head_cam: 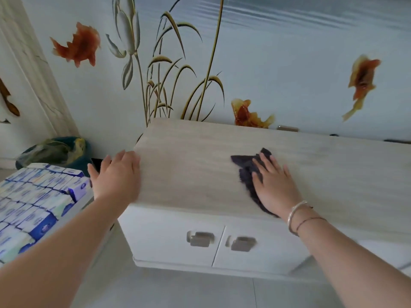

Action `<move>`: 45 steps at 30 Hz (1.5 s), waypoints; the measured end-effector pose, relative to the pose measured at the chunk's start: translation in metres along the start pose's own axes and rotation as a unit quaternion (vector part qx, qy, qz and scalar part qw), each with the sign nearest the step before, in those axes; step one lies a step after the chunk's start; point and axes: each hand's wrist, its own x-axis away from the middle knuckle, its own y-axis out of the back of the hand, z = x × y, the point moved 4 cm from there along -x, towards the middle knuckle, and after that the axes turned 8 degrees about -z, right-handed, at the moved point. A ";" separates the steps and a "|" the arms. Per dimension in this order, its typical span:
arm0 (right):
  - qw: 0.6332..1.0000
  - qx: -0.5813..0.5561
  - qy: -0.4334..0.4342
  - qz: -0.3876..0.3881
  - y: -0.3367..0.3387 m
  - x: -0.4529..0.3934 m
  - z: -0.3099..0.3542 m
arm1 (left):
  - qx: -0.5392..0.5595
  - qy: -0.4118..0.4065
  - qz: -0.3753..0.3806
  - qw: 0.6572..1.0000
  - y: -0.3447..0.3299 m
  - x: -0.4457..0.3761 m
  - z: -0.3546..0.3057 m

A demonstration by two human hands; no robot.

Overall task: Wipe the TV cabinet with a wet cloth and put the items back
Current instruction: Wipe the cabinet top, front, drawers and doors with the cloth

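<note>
The TV cabinet (191,161) has a pale wood-grain top and white doors below. A dark cloth (245,167) lies flat on the top, right of its middle. My right hand (274,185) presses down on the cloth with straight, spread fingers, and a bracelet circles that wrist. My left hand (116,174) rests with relaxed fingers on the cabinet's left end, at the corner. The part of the top that shows carries nothing but the cloth.
A stack of blue-and-white tissue packs (33,196) sits to the left of the cabinet. Behind it stands a dark bin (55,152) with a bag in it. Two grey handles (222,240) are on the cabinet doors. A wall with painted fish and reeds (244,63) rises behind.
</note>
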 end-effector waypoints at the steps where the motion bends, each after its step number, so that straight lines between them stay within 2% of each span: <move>1: 0.999 0.010 -0.036 0.001 0.003 0.002 -0.020 | -0.021 -0.022 0.001 1.000 0.002 -0.002 -0.005; 4: 0.994 0.024 -0.099 -0.030 -0.001 -0.001 -0.018 | -0.013 -0.074 0.015 0.997 0.007 -0.003 -0.033; 6: 0.994 0.022 -0.093 -0.046 -0.005 -0.007 0.005 | 0.021 -0.110 0.019 0.993 0.005 0.002 -0.064; 9: 0.999 -0.002 -0.005 -0.043 -0.008 -0.010 0.019 | 0.058 -0.145 0.032 0.987 -0.004 0.020 -0.109; 12: 0.997 -0.033 0.070 -0.010 -0.003 -0.002 -0.016 | 0.085 -0.147 0.048 0.984 -0.017 0.034 -0.150; 14: 0.999 -0.013 0.029 -0.011 0.003 0.002 -0.066 | 0.107 -0.150 0.059 0.981 -0.023 0.039 -0.175; 16: 0.997 0.029 -0.063 -0.019 0.010 0.003 -0.114 | 0.140 -0.153 0.064 0.976 -0.029 0.044 -0.192; 18: 0.988 0.038 -0.151 -0.020 0.009 0.000 -0.124 | 0.154 -0.168 0.062 0.972 -0.035 0.048 -0.197; 19: 0.988 0.040 -0.144 -0.037 0.006 -0.004 -0.109 | 0.159 -0.175 0.054 0.970 -0.038 0.049 -0.196; 22: 0.995 0.021 0.014 -0.101 0.000 -0.009 -0.024 | 0.181 -0.174 0.035 0.967 -0.041 0.046 -0.194; 24: 0.992 -0.030 0.086 -0.083 -0.002 0.000 0.009 | 0.174 -0.169 0.034 0.969 -0.042 0.045 -0.195; 26: 0.988 -0.066 0.128 -0.056 0.003 0.012 0.005 | 0.155 -0.175 0.035 0.972 -0.042 0.046 -0.197; 28: 0.988 -0.063 0.136 -0.047 0.008 0.023 -0.036 | 0.147 -0.176 0.037 0.973 -0.041 0.047 -0.195; 30: 0.997 -0.032 0.059 -0.033 0.014 0.031 -0.100 | 0.150 -0.174 0.040 0.972 -0.040 0.047 -0.195; 33: 0.990 0.000 -0.134 -0.039 0.020 0.033 -0.190 | 0.142 -0.166 0.050 0.975 -0.036 0.048 -0.198; 34: 0.983 0.021 -0.179 -0.037 0.020 0.031 -0.201 | 0.138 -0.163 0.052 0.976 -0.035 0.048 -0.199; 35: 0.981 0.043 -0.182 -0.043 0.017 0.026 -0.193 | 0.135 -0.161 0.053 0.976 -0.033 0.049 -0.202; 36: 0.986 0.058 -0.150 -0.044 0.013 0.020 -0.172 | 0.136 -0.161 0.052 0.976 -0.031 0.049 -0.206; 38: 0.995 0.057 -0.023 -0.079 0.002 0.007 -0.106 | 0.146 -0.164 0.041 0.975 -0.027 0.047 -0.219; 41: 0.995 -0.049 0.068 -0.053 0.003 0.006 -0.045 | 0.159 -0.173 0.028 0.972 -0.025 0.049 -0.238; 43: 0.992 -0.060 0.104 -0.037 0.005 0.003 -0.069 | 0.157 -0.180 0.031 0.971 -0.026 0.049 -0.247; 45: 0.996 -0.030 0.063 -0.051 0.008 -0.002 -0.131 | 0.149 -0.176 0.039 0.972 -0.028 0.049 -0.254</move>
